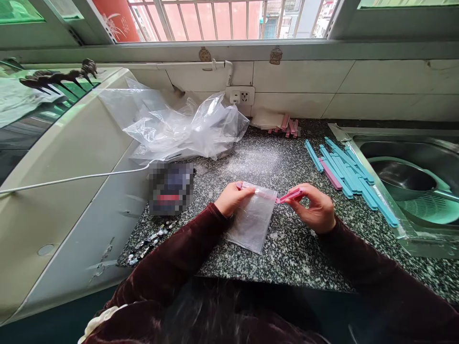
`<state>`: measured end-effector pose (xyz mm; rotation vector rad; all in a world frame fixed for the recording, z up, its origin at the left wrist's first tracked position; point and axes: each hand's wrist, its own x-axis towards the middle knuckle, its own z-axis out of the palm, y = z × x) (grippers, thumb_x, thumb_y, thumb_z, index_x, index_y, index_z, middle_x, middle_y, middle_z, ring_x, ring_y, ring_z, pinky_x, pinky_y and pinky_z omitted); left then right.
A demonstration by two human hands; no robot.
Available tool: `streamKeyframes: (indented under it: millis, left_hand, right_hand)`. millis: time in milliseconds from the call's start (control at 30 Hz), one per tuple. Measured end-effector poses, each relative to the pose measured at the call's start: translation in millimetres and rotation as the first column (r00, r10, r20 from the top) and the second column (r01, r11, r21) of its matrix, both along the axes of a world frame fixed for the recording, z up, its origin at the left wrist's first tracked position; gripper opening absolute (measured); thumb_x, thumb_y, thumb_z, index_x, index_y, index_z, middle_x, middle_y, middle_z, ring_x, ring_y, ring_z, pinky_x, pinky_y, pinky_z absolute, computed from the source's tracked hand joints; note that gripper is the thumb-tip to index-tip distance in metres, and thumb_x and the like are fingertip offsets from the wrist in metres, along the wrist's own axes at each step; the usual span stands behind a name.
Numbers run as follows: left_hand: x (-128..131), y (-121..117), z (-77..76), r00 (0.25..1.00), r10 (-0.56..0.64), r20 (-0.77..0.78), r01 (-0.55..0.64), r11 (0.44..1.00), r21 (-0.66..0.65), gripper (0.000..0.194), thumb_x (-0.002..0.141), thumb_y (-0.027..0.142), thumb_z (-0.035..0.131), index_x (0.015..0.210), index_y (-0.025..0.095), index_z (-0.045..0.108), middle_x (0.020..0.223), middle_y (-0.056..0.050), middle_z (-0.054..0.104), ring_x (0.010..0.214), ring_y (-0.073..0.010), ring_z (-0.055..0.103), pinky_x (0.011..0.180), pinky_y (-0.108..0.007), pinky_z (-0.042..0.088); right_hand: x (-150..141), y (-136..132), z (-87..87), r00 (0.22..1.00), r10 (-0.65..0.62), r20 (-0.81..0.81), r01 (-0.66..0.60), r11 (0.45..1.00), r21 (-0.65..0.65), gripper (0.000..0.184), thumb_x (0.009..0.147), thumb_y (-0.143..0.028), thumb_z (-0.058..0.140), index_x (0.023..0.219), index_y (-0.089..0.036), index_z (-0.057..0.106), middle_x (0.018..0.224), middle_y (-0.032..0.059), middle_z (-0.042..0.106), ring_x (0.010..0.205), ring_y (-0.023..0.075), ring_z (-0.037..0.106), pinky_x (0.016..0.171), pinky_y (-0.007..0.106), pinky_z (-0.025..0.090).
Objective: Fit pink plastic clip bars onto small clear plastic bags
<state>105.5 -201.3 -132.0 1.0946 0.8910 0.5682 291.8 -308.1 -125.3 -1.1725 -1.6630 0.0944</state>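
Note:
Between my hands is a small clear plastic bag [250,224], its top edge pinched by my left hand [233,198]. Something pink shows beside the left thumb, mostly hidden by the fingers. My right hand [312,208] grips a pink bag sealing clip [289,195], which looks opened into a narrow V. The clip's far end touches the bag's upper right corner. Light blue sealing clips [346,167] lie in a loose pile to the right, with one pink clip [330,174] among them.
Large crumpled clear plastic bags [190,126] lie at the back left. Small pink clips [289,125] rest by the wall near a power socket [241,95]. A pixelated dark object [171,188] sits left, under a white cable [79,178]. At right is a steel sink [405,143] holding a pan [401,176].

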Motion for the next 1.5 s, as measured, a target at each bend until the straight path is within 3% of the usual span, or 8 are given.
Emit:
streamKeyframes:
  millis: [333, 633, 933, 1500]
  left_hand:
    - [-3, 0, 1.3, 0.991, -0.125, -0.04, 0.129, 0.985, 0.118, 0.035, 0.055, 0.04, 0.073, 0.067, 0.01, 0.06, 0.057, 0.002, 0.055, 0.052, -0.0076, 0.046, 0.055, -0.022, 0.035]
    - [-5, 2, 0.2, 0.973, -0.227, -0.053, 0.231, 0.967, 0.105, 0.046, 0.056, 0.053, 0.072, 0.068, 0.011, 0.059, 0.06, 0.001, 0.056, 0.054, -0.0085, 0.046, 0.055, -0.023, 0.034]
    - [-7, 4, 7.4, 0.942, -0.33, -0.057, 0.335, 0.928, 0.162, 0.036, 0.058, 0.043, 0.074, 0.072, 0.012, 0.06, 0.068, 0.0, 0.06, 0.063, -0.0108, 0.05, 0.061, -0.024, 0.036]
    - [-6, 3, 4.3, 0.928, -0.371, -0.019, 0.37, 0.919, 0.136, 0.035, 0.057, 0.037, 0.075, 0.074, 0.012, 0.058, 0.068, 0.001, 0.056, 0.062, -0.0089, 0.047, 0.061, -0.023, 0.033]
  right_hand:
    - [-16, 5, -4.2, 0.978, -0.055, 0.199, 0.041, 0.996, 0.074, 0.017, 0.077, -0.011, 0.061, 0.092, -0.019, 0.06, 0.081, 0.0054, 0.067, 0.073, 0.0158, 0.061, 0.061, 0.03, 0.052]
    - [-17, 9, -8.8, 0.955, -0.1, 0.279, 0.094, 0.995, 0.035, 0.017, 0.08, -0.018, 0.059, 0.097, -0.018, 0.059, 0.074, 0.0033, 0.065, 0.066, 0.0145, 0.058, 0.059, 0.028, 0.048]
    - [-22, 4, -2.2, 0.914, -0.104, 0.393, 0.112, 0.994, 0.003, 0.018, 0.082, -0.019, 0.056, 0.099, -0.019, 0.062, 0.076, 0.005, 0.067, 0.068, 0.0167, 0.06, 0.063, 0.031, 0.05]
    - [-25, 5, -10.7, 0.786, -0.175, 0.593, 0.213, 0.977, 0.006, 0.025, 0.085, -0.021, 0.052, 0.105, -0.019, 0.066, 0.074, 0.0057, 0.065, 0.07, 0.0169, 0.054, 0.063, 0.029, 0.044]
